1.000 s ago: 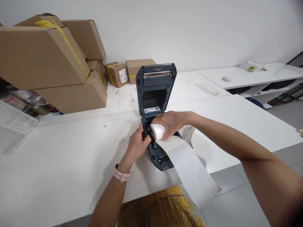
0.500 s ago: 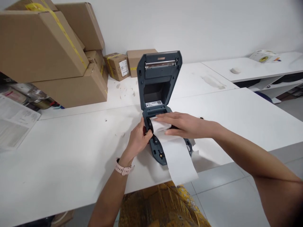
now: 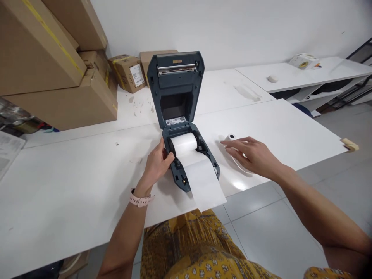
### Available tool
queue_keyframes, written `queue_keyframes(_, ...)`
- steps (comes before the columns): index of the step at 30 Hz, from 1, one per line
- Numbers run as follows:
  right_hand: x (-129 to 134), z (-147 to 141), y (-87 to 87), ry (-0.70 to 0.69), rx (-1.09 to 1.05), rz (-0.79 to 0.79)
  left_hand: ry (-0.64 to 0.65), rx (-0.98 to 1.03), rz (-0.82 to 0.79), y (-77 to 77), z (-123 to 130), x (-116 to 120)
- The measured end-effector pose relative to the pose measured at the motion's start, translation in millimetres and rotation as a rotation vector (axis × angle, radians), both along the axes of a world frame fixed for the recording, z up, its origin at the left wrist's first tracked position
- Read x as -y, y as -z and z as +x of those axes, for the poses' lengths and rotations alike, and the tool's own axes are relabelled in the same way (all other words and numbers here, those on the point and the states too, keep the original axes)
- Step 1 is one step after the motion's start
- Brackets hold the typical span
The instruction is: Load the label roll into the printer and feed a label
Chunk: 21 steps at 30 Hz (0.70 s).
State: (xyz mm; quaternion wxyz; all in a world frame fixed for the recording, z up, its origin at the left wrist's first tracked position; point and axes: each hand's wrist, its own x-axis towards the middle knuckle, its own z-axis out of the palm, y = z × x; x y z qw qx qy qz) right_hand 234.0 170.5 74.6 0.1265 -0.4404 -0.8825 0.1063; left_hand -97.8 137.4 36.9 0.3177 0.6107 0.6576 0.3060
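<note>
A dark blue-grey label printer stands on the white table with its lid raised. Inside sits a white paper roll, held between black side guides. Its loose paper end runs out over the printer's front and past the table edge. My left hand grips the printer's left side, thumb on the rim and fingers partly hidden behind the body. To the right of the printer, my right hand holds nothing, its fingers stretched out and apart. Just behind those fingers lies a small white roll with a dark core.
Cardboard boxes are stacked at the back left, and a smaller taped box stands against the wall. A white rounded object and a white carton lie on the right-hand shelf unit. The table's front edge is close to my body.
My right hand has left the paper in the printer and moved right, uncovering the roll and the small roll on the table. My left hand keeps its grip. The view has shifted slightly right.
</note>
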Motion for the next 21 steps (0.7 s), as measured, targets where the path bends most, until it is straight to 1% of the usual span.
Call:
queue_keyframes(3,-10.6,-22.4,-24.7,-0.065,-0.117,0.138,0.001,-0.009,-0.008,-0.6,0.1,0.3)
queue_keyframes(5,-21.7,-42.1,-34.5,-0.111,-0.237,0.197,-0.006,0.008,0.003,0.8,0.7,0.4)
queue_keyframes(7,-33.7,-61.3,-36.0,-0.163,-0.331,0.193,-0.022,0.043,0.015,4.1,1.7,0.6)
queue_keyframes(10,-48.0,-82.5,-28.0,-0.255,-0.399,0.103,-0.061,0.102,0.011,11.0,3.6,1.9)
queue_keyframes(11,-52.1,-86.7,-25.2,-0.258,-0.435,0.105,-0.076,0.11,0.008,13.0,4.4,2.8)
queue_keyframes(12,-56.5,-89.5,-23.4,-0.234,-0.493,0.139,-0.088,0.107,0.005,14.5,5.6,4.1)
queue_keyframes(14,-67.8,-92.2,-25.0,-0.127,-0.64,0.249,-0.135,0.056,0.025,15.0,10.0,8.0)
queue_keyframes(15,-75.3,-92.9,-28.6,-0.069,-0.706,0.293,-0.172,0.008,0.072,13.8,13.6,10.6)
queue_keyframes(17,-93.8,-94.9,-41.2,0.01,-0.8,0.336,-0.209,-0.105,0.241,8.5,24.4,17.3)
queue_keyframes(18,-104.4,-97.0,-49.6,0.02,-0.827,0.332,-0.17,-0.159,0.326,4.7,31.2,21.4)
queue_keyframes(19,-115.3,-100.3,-58.9,0.017,-0.858,0.323,-0.082,-0.206,0.38,0.7,38.7,25.9)
queue_keyframes(20,-126.4,-104.7,-68.6,0.009,-0.891,0.292,0.05,-0.249,0.388,-3.1,46.3,30.7)
queue_keyframes(21,-137.2,-110.1,-78.4,0.006,-0.923,0.234,0.193,-0.292,0.357,-6.2,53.3,35.6)
